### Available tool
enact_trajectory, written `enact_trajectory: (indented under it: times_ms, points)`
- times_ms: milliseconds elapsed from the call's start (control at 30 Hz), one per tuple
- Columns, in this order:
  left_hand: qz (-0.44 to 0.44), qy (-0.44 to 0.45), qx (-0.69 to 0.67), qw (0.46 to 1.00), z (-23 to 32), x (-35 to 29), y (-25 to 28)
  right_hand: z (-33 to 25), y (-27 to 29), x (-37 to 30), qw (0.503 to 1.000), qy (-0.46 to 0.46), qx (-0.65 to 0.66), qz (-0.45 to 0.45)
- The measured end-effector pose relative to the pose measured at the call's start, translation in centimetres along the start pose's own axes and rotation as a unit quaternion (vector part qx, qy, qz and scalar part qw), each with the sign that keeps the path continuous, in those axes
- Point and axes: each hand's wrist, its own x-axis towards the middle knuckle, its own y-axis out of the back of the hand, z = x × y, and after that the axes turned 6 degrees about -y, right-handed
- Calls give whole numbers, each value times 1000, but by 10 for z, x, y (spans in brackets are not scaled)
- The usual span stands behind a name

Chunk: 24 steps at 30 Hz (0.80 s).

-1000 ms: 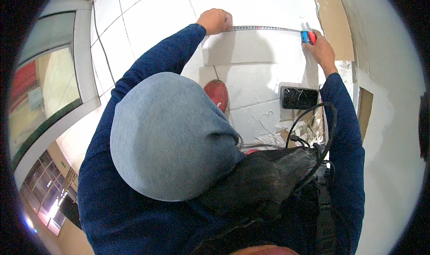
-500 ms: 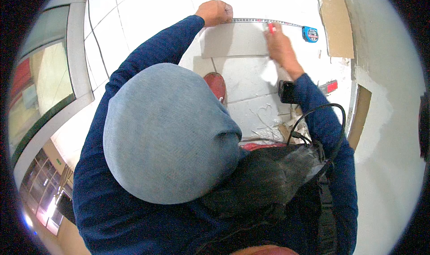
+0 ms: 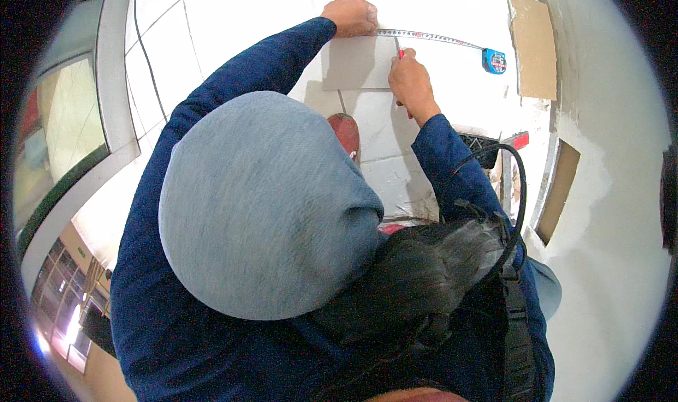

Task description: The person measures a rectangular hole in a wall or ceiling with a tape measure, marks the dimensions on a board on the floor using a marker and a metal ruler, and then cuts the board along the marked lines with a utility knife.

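Observation:
My left hand (image 3: 351, 17) is closed on the end of a metal measuring tape (image 3: 431, 36). The tape runs to the right along the far edge of a pale floor tile (image 3: 359, 64), out to its blue case (image 3: 494, 61), which rests on the floor beyond reach of either hand. Below the tape, my right hand (image 3: 412, 83) is closed around a slim red pen-like tool (image 3: 401, 53). Red shows above the fingers and again near the wrist; its tip is close to a line or edge on the tile, and I cannot tell whether they touch.
Cardboard pieces lie along the wall at right, one flat sheet (image 3: 533, 48) beside the tape case. A dark box-like object (image 3: 479, 150) and a red-ended bar (image 3: 520, 141) are by my right forearm. My bent knee (image 3: 268, 204) fills the middle, with a red shoe (image 3: 344, 132) beyond it.
My right hand has moved left and nearer, away from the tape, with the red pen-like tool. My left hand stays at the tape's end. The view has shifted slightly.

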Motion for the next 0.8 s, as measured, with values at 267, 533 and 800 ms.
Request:
enact_trajectory:
  times_ms: [267, 533, 800]
  points:
    - [-18, -5, 13, 1000, -4, 3, -2, 12, -19, 4, 1000, 15, -15, -4]
    - [-1, -6, 6, 1000, -8, -2, -3, 7, -17, 2, 999, 44, -2, 5]
    - [-12, -10, 2, 1000, -8, 2, -1, -1, -5, -1, 1000, 19, 6, -2]
